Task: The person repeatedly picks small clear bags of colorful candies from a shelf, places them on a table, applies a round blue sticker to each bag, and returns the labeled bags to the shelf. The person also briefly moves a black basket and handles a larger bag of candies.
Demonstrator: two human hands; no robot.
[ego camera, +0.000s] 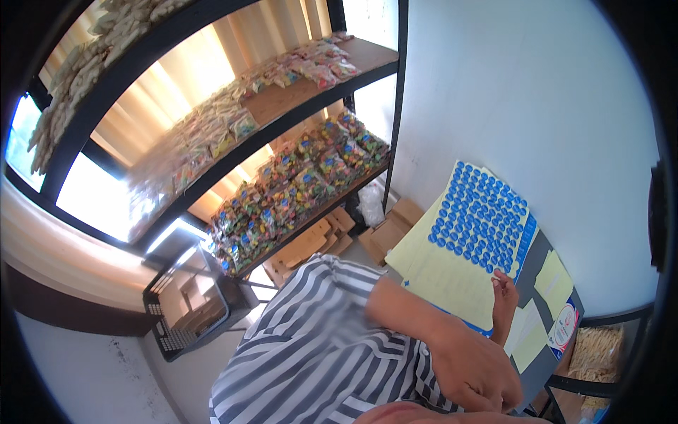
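My right hand (505, 297) reaches over the yellowish backing sheets, its thumb and fingertips at the lower edge of a block of round blue stickers (474, 217). Whether a sticker is between them is too small to tell. My left hand (474, 368) crosses nearer to the camera, over the right forearm, with its fingers bent down; its fingertips are partly hidden. The sticker sheets lie overlapped on a dark grey surface (548, 252). Pale yellow paper pieces (555, 278) and a printed card (562, 327) lie to their right.
A black-framed rack (318, 95) at upper left holds packets of colourful sweets (307, 185) and other bagged goods. Cardboard boxes (394, 228) stand beneath and beside it. A black plastic basket (185, 312) holds cardboard. A lower right shelf holds a bag of pale sticks (596, 352).
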